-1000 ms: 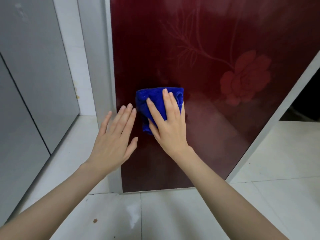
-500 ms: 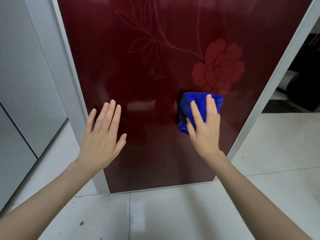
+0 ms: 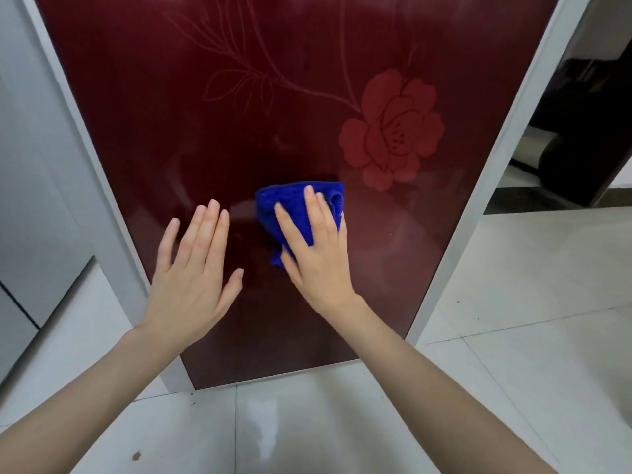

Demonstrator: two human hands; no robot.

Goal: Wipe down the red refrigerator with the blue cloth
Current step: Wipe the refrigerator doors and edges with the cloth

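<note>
Two hands at refrigerator: right hand flat, pressing cloth against door; left hand spread open, empty, beside it. Wiping underway; next stroke likely needs steady pressure sideways.

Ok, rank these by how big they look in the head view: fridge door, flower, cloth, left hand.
1. The fridge door, by far the largest.
2. The flower and the left hand: about alike, and the hand is nearer the camera, so unranked.
3. The cloth, smallest, partly covered by the right hand.

Single head-worn view, forward and down, close to the refrigerator door.
</note>
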